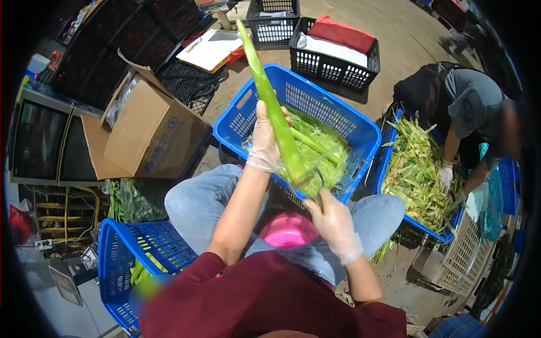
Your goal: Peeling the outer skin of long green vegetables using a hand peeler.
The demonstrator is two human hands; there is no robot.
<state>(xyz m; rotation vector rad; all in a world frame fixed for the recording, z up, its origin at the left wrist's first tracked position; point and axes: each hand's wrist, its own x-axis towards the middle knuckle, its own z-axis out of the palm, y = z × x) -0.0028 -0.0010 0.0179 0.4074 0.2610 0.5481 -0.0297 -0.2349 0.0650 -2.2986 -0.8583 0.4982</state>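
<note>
My left hand, in a clear glove, is closed round the middle of a long, pale green peeled stem that looks like celtuce. The stem slants from the upper left down toward my right hand, its thin tip pointing away from me. My gloved right hand grips a peeler at the thick lower end; motion blurs its blade. Below the stem stands a blue plastic basket between my knees, holding pale green shreds and a couple of peeled stems.
A pink basin sits between my legs. At my left are a blue basket with green stems and a cardboard box. On the right, a person bends over a blue crate of leafy scraps. Black crates stand ahead.
</note>
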